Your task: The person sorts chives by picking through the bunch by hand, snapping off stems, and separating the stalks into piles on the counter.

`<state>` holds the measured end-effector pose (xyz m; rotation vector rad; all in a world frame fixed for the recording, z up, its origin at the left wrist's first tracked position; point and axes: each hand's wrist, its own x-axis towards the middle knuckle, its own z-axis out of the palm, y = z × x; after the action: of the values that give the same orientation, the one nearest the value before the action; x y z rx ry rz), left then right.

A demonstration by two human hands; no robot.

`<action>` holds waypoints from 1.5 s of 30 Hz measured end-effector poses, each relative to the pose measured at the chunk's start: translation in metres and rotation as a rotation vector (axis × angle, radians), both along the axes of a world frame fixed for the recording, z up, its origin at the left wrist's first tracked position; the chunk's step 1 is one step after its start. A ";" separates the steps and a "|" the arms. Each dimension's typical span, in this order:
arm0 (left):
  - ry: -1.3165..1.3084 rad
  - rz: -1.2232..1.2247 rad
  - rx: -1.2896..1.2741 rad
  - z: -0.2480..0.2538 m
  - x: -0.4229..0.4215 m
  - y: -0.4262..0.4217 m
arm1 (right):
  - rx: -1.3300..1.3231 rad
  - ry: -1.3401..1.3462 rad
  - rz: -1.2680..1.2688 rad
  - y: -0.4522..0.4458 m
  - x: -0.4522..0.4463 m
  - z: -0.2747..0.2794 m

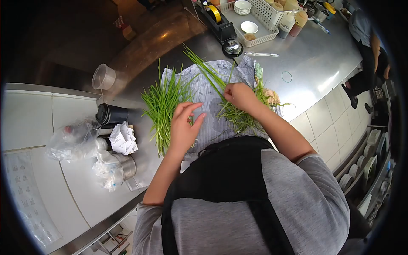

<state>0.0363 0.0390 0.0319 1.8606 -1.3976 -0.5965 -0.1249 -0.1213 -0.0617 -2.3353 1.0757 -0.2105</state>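
Over the grey striped cloth (208, 106), my right hand (242, 97) is closed around a few long green stalks (204, 66), which stretch up and to the left from it. Below that hand lies a loose, tangled heap of green stalks (242, 121). My left hand (185, 125) is open, with thumb and fingers apart and nothing between them. It is beside a thick pile of long green stalks (163, 102) at the cloth's left side.
Beyond the cloth stand a tape dispenser (219, 23), a bell (232, 47) and a white basket (259, 36). A clear cup (104, 77), dark-lidded cup (111, 114) and crumpled paper (123, 139) are at left. Another person (369, 51) stands at right.
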 end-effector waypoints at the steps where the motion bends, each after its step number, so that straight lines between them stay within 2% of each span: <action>1: 0.004 -0.001 0.001 -0.007 0.000 -0.003 | 0.116 -0.193 -0.004 -0.002 -0.005 0.005; 2: 0.191 -0.023 0.070 -0.018 0.002 -0.008 | 0.233 -0.386 -0.009 -0.003 -0.010 0.011; 3: 0.376 -0.045 0.140 -0.025 0.003 -0.013 | 0.234 -0.383 -0.009 -0.003 -0.014 0.020; 4: 0.377 -0.045 0.140 -0.026 0.000 -0.019 | 0.366 -0.434 -0.012 -0.002 -0.017 0.030; 5: 0.507 -0.023 0.144 -0.028 -0.004 -0.025 | 0.495 -0.488 -0.015 -0.001 -0.020 0.036; 6: 0.634 -0.002 0.146 -0.029 -0.009 -0.033 | 0.491 -0.491 -0.017 0.000 -0.023 0.037; 8: 0.642 -0.009 0.094 -0.023 -0.021 -0.048 | 0.662 -0.619 0.064 0.004 -0.028 0.038; 11: 0.685 -0.034 0.050 -0.010 -0.032 -0.066 | 0.761 -0.646 0.106 0.013 -0.032 0.053; 17: 0.729 -0.020 0.017 -0.005 -0.037 -0.077 | 0.877 -0.723 0.088 0.029 -0.042 0.063; 18: 0.742 -0.004 0.024 -0.003 -0.038 -0.076 | 0.875 -0.727 0.087 0.031 -0.044 0.065; 19: 0.739 -0.007 0.023 -0.003 -0.036 -0.074 | 0.752 -0.612 0.132 0.031 -0.047 0.067; 20: 0.715 -0.026 0.063 -0.004 -0.033 -0.072 | 0.629 -0.497 0.174 0.031 -0.049 0.070; 21: 0.692 -0.045 0.103 -0.004 -0.031 -0.070 | 0.628 -0.500 0.171 0.030 -0.048 0.074; 23: 0.662 -0.085 0.127 -0.003 -0.030 -0.063 | 0.258 -0.603 -0.044 0.024 -0.043 0.086; 24: 0.633 -0.120 0.149 -0.003 -0.030 -0.060 | 0.257 -0.604 -0.049 0.019 -0.039 0.089; 26: 0.597 -0.153 0.160 -0.003 -0.032 -0.053 | -0.514 -0.598 -0.001 0.008 -0.031 0.096; 29: 0.559 -0.199 0.195 -0.001 -0.031 -0.042 | -0.676 -0.442 0.099 0.002 -0.028 0.103; 31: 0.562 -0.212 0.218 0.003 -0.026 -0.033 | -0.609 -0.397 0.164 0.000 -0.032 0.096; 33: 0.387 -0.248 0.317 0.008 -0.013 -0.022 | -0.542 -0.350 0.237 0.003 -0.032 0.088; 35: 0.355 -0.226 0.336 0.002 0.007 -0.006 | 0.729 -0.770 0.064 0.022 -0.033 0.081; 36: 0.319 -0.213 0.355 -0.003 0.018 0.000 | 0.905 -0.827 0.013 0.024 -0.037 0.080; 37: 0.323 -0.210 0.356 -0.006 0.028 0.006 | 0.908 -0.823 0.014 0.023 -0.041 0.071; 39: 0.253 0.045 0.176 -0.011 0.048 0.015 | 0.436 -0.646 0.092 0.020 -0.051 0.040; 40: 0.253 0.052 0.177 -0.007 0.057 0.016 | 0.440 -0.646 0.098 0.021 -0.055 0.032; 42: -0.283 0.176 0.085 0.001 0.073 0.016 | -0.048 -0.240 0.231 0.028 -0.060 0.021; 43: -0.281 0.175 0.087 -0.002 0.081 0.017 | -0.046 -0.238 0.230 0.028 -0.058 0.022; 45: -0.471 0.169 0.115 -0.014 0.094 0.018 | -0.046 -0.073 0.121 0.023 -0.045 0.029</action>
<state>0.1308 0.0568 0.0182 2.2858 -1.4953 -0.1566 -0.1695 -0.0984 -0.0329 -2.4050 0.9002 -0.2754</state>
